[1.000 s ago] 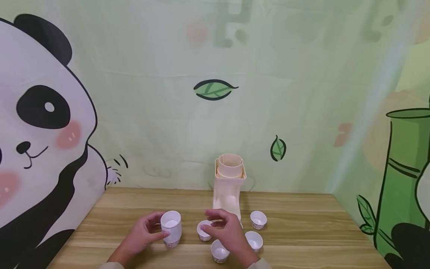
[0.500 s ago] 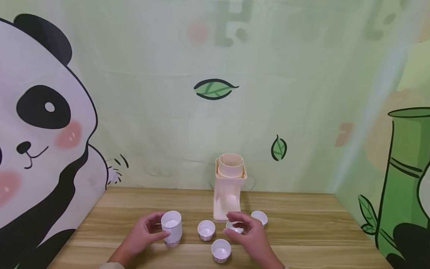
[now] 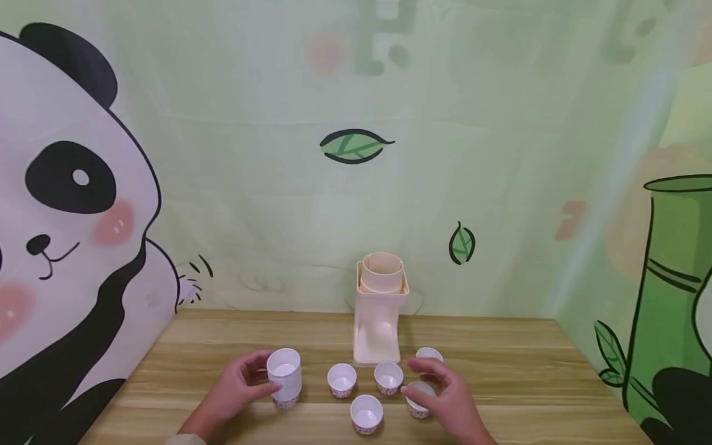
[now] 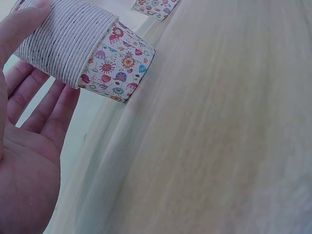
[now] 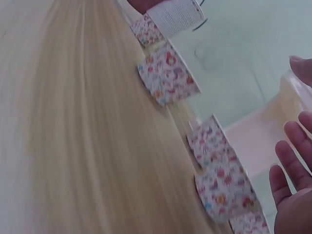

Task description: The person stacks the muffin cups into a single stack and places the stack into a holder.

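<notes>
My left hand [image 3: 241, 386] grips a tall stack of nested paper baking cups [image 3: 284, 377], thumb on the near side and fingers on the far side. In the left wrist view the stack [image 4: 117, 63] shows many white rims above one flower-printed wall. Above the rightmost front baking cup [image 3: 418, 408], my right hand [image 3: 447, 395] has its thumb and fingers spread apart, partly covering that cup. More single cups stand upright on the table: a left one [image 3: 342, 381], a middle one [image 3: 388, 378], a front one [image 3: 366, 415] and a back right one [image 3: 429, 355], partly hidden behind my right fingers.
A pale pink stand [image 3: 378, 334] with a round open tube on top [image 3: 382, 273] rises behind the cups. The wooden table [image 3: 500, 352] ends at a printed backdrop [image 3: 250, 185] with a panda, leaves and bamboo.
My right hand has moved right, away from the left and middle cups, to the rightmost front cup. My left hand and its stack have stayed in place.
</notes>
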Motion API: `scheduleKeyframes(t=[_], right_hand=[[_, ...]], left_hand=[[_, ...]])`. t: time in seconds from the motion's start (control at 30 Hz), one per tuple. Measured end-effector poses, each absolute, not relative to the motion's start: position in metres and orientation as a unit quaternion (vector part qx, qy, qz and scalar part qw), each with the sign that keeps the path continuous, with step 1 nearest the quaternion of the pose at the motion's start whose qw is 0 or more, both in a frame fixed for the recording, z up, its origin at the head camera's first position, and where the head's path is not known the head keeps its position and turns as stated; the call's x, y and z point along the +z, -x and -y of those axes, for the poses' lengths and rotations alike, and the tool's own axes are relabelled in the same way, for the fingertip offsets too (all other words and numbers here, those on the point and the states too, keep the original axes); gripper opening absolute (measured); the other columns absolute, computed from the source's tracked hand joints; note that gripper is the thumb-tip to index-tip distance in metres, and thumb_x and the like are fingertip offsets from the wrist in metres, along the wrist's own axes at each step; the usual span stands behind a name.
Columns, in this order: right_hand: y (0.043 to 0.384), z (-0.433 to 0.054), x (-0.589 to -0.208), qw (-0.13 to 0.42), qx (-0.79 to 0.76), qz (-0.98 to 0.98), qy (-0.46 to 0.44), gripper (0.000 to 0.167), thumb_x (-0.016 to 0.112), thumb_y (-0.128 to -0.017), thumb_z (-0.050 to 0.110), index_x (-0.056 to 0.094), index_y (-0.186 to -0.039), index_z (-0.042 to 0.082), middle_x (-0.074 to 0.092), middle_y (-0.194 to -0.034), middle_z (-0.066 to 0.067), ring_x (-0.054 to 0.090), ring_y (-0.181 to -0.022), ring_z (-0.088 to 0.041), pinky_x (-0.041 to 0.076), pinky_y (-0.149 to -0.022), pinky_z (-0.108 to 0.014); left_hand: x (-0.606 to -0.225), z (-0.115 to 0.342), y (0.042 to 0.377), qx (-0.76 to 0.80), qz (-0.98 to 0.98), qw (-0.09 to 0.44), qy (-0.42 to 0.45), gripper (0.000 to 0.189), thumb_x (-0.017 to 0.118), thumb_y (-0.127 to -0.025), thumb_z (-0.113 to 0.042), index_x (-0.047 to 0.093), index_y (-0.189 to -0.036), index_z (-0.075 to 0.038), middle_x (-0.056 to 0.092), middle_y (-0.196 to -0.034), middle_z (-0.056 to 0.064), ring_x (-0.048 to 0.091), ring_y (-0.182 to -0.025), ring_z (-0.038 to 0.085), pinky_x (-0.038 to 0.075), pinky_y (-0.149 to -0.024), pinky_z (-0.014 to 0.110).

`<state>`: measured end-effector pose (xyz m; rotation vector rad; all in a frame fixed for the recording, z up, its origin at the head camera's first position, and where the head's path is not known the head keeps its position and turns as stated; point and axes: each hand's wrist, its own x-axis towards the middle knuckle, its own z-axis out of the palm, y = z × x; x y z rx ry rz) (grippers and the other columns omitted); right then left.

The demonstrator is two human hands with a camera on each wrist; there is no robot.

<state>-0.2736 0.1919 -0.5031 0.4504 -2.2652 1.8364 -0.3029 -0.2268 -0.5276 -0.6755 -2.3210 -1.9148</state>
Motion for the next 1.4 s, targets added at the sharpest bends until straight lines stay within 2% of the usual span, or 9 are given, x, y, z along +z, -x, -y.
scheduleKeyframes(t=[0.2, 0.47, 0.67, 0.83, 1.07, 1.23, 1.4], right_hand=[[0.272, -0.209, -0.511, 0.101, 0.602, 0.780, -0.141, 0.042, 0.086, -0.081, 0.008, 0.071, -0.120, 0.008, 0.074, -0.120, -0.003, 0.068, -0.112, -0.009, 0.053, -0.099, -0.022], [0.269, -0.232, -0.515, 0.057, 0.590, 0.795, -0.128, 0.054, 0.088, -0.079, 0.010, 0.066, -0.128, 0.001, 0.069, -0.131, -0.018, 0.065, -0.118, -0.013, 0.052, -0.102, -0.023], [0.267, -0.244, -0.516, 0.024, 0.571, 0.813, -0.114, 0.056, 0.088, -0.079, 0.013, 0.066, -0.130, 0.005, 0.068, -0.134, -0.013, 0.062, -0.125, -0.021, 0.049, -0.106, -0.025], [0.271, -0.250, -0.521, 0.001, 0.544, 0.832, -0.113, 0.059, 0.089, -0.078, 0.021, 0.066, -0.131, 0.009, 0.068, -0.136, -0.006, 0.058, -0.130, -0.021, 0.045, -0.107, -0.022], [0.278, -0.252, -0.527, -0.019, 0.533, 0.836, -0.134, 0.063, 0.091, -0.077, 0.025, 0.065, -0.132, 0.009, 0.067, -0.138, -0.007, 0.059, -0.131, -0.024, 0.046, -0.106, -0.020], [0.280, -0.249, -0.530, -0.020, 0.536, 0.829, -0.159, 0.062, 0.091, -0.077, 0.025, 0.066, -0.131, 0.007, 0.069, -0.134, -0.010, 0.062, -0.126, -0.018, 0.048, -0.104, -0.018], [0.282, -0.245, -0.531, -0.017, 0.526, 0.834, -0.166, 0.060, 0.091, -0.076, 0.027, 0.067, -0.128, 0.009, 0.068, -0.136, -0.008, 0.061, -0.125, -0.013, 0.046, -0.103, -0.015]], left_hand=[[-0.529, 0.226, 0.302, -0.622, 0.748, 0.038, 0.227, 0.054, 0.079, -0.085, 0.001, 0.055, -0.131, 0.014, 0.072, -0.117, -0.002, 0.068, -0.106, 0.002, 0.056, -0.093, 0.019], [-0.530, 0.227, 0.304, -0.623, 0.748, 0.035, 0.224, 0.054, 0.079, -0.085, 0.001, 0.055, -0.132, 0.014, 0.072, -0.117, -0.003, 0.068, -0.106, 0.003, 0.056, -0.093, 0.019], [-0.532, 0.230, 0.306, -0.624, 0.748, 0.027, 0.227, 0.055, 0.079, -0.085, 0.000, 0.054, -0.133, 0.014, 0.072, -0.117, -0.006, 0.068, -0.105, 0.003, 0.056, -0.093, 0.019], [-0.533, 0.230, 0.308, -0.625, 0.744, 0.028, 0.234, 0.055, 0.078, -0.086, 0.000, 0.054, -0.133, 0.014, 0.071, -0.115, -0.012, 0.069, -0.105, 0.003, 0.057, -0.093, 0.019], [-0.532, 0.229, 0.307, -0.626, 0.745, 0.022, 0.228, 0.056, 0.079, -0.086, -0.001, 0.054, -0.134, 0.013, 0.071, -0.115, -0.012, 0.069, -0.106, 0.003, 0.056, -0.093, 0.019], [-0.533, 0.229, 0.308, -0.626, 0.745, 0.022, 0.229, 0.056, 0.079, -0.086, 0.000, 0.054, -0.134, 0.013, 0.072, -0.116, -0.010, 0.069, -0.106, 0.003, 0.056, -0.093, 0.019], [-0.533, 0.229, 0.307, -0.625, 0.746, 0.022, 0.230, 0.056, 0.079, -0.086, -0.001, 0.054, -0.134, 0.012, 0.071, -0.117, -0.009, 0.068, -0.107, 0.003, 0.056, -0.094, 0.019]])
